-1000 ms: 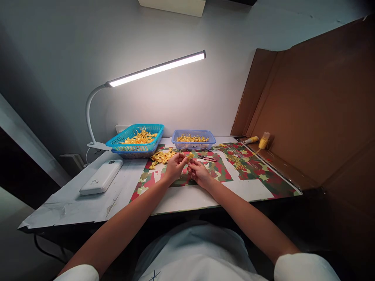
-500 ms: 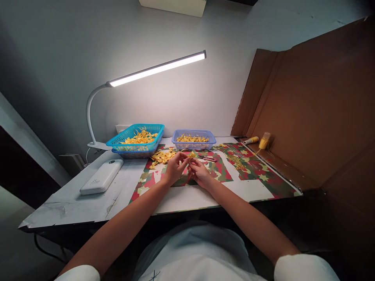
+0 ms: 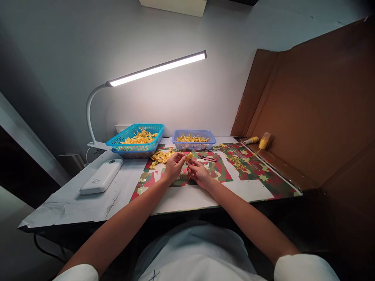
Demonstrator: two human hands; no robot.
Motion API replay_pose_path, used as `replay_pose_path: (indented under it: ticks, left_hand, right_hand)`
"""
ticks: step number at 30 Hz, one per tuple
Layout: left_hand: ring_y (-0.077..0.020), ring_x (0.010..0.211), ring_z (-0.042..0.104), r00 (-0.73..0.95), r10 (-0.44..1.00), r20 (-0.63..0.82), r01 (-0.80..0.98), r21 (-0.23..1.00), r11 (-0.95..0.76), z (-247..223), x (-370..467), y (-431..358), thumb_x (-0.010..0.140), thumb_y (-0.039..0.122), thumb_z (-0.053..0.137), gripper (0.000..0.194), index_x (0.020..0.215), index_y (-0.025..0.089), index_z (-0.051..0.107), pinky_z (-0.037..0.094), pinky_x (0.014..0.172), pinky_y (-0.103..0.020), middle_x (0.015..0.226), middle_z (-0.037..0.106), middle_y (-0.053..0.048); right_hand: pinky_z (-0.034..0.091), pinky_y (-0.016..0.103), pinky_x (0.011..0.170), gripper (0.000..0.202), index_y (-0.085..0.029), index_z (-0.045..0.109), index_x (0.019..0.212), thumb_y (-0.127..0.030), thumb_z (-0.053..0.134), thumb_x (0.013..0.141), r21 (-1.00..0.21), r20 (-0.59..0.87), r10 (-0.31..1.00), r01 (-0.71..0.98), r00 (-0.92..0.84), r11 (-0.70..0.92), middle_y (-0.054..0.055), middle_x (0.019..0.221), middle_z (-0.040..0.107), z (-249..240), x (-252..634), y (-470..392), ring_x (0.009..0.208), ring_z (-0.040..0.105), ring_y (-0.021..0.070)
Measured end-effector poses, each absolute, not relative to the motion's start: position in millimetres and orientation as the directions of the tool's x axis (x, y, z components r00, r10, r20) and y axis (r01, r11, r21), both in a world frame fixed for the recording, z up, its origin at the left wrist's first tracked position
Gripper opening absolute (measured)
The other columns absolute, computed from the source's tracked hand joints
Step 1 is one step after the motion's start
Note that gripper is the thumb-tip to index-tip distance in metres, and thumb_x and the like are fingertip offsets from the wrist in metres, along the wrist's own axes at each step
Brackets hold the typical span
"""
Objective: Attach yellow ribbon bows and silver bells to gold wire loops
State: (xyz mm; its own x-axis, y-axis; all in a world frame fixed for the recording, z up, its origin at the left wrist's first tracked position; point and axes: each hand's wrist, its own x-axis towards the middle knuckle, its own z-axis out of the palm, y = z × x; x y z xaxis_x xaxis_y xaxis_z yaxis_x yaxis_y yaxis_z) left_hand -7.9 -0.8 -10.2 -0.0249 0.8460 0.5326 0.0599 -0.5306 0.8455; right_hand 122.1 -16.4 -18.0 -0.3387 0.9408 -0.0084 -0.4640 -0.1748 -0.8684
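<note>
In the middle of the table my left hand [image 3: 175,167] pinches a small gold ribbon bow [image 3: 189,156] at its left side. Just below the bow, my right hand [image 3: 199,173] is closed, fingertips together, with a thin golden strand [image 3: 189,176] hanging beneath them. The fingers hide where strand and bow meet. A heap of loose yellow ribbon bows [image 3: 161,157] lies left of my left hand. Thread snips [image 3: 207,158] with a reddish handle rest just beyond my right hand.
A turquoise basket [image 3: 133,147] of yellow bows sits stacked at the back left; a purple basket [image 3: 193,145] holds more gold pieces. Gold cord [image 3: 236,162], a yellow thread spool [image 3: 264,141], a white power bank [image 3: 102,177], a lamp [image 3: 158,69] and a cardboard wall [image 3: 307,97] surround the workspace.
The bow has shifted slightly left and turned between my fingers. A thin loop that arched above my left hand no longer shows. My right fingertips sit a little lower and apart from the left.
</note>
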Motion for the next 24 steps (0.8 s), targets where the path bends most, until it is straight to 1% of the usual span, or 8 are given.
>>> replay_pose_path:
  ticks: [4,10,20,24]
  left_hand:
    - [-0.0124,0.058,0.057,-0.025,0.851,0.525,0.073,0.85,-0.522,-10.1,-8.6,-0.7,0.075,0.046,0.065,0.029,0.075,0.018,0.057,0.045,0.055,-0.024,0.066,0.06,0.001]
    - [-0.0135,0.06,0.059,-0.013,0.851,0.526,0.103,0.847,-0.522,-10.2,-8.0,-1.2,0.075,0.045,0.066,0.029,0.074,0.018,0.058,0.046,0.058,-0.025,0.068,0.062,0.0]
    - [-0.012,0.057,0.056,0.016,0.825,0.565,0.167,0.812,-0.56,-7.5,-7.3,-6.7,0.075,0.038,0.067,0.021,0.072,0.019,0.06,0.043,0.056,-0.024,0.065,0.061,0.001]
    - [-0.0122,0.058,0.057,0.002,0.82,0.573,0.175,0.807,-0.564,-7.3,-8.1,-5.9,0.078,0.039,0.062,0.021,0.073,0.019,0.057,0.044,0.056,-0.024,0.066,0.06,0.001]
  right_hand:
    - [0.031,0.018,0.042,0.025,-0.019,0.056,0.083,-0.025,0.075,0.068,-0.866,-0.007,0.94,-0.468,-0.341,-0.176,-0.009,0.051,0.051,-19.0,121.7,-15.5,0.04,0.04,0.0051]
    - [0.03,0.017,0.042,0.024,-0.02,0.056,0.083,-0.025,0.074,0.068,-0.86,-0.021,0.939,-0.474,-0.343,-0.192,-0.009,0.048,0.051,-18.6,122.0,-14.8,0.039,0.038,0.005]
    - [0.031,0.018,0.042,0.02,-0.019,0.055,0.079,-0.025,0.072,0.071,-0.854,-0.031,0.936,-0.478,-0.351,-0.208,-0.009,0.047,0.05,-18.8,123.3,-14.7,0.037,0.035,0.0045]
    - [0.031,0.018,0.041,0.021,-0.019,0.056,0.082,-0.025,0.073,0.07,-0.853,-0.027,0.936,-0.48,-0.351,-0.204,-0.009,0.047,0.05,-18.1,122.7,-14.7,0.038,0.036,0.0049]
